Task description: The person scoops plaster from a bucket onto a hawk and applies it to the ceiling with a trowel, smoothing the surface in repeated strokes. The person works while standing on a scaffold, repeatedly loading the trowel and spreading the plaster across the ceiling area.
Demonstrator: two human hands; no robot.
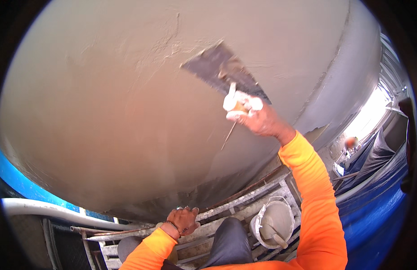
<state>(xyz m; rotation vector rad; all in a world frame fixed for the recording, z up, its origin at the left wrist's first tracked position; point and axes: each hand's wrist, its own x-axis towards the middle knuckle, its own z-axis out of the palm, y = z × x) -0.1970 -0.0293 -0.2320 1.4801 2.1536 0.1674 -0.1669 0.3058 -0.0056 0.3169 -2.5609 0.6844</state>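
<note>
Raised in front of me, my right hand grips the handle of a plastering trowel. The trowel's wide grey blade is smeared with wet plaster and lies at or very near the plastered wall; contact cannot be told. Ridges of plaster cross the wall left of the blade, and white residue coats my right fingers. Low down, by the foot of the wall, my left hand has its fingers curled, palm hidden. A bucket of grey plaster, with a tool handle sticking out, stands right of my leg.
Beneath me is a slatted scaffold platform with metal rails. A pale pipe runs along the lower left. Blue sheeting hangs at the right. Farther right, a person is partly visible near a bright opening.
</note>
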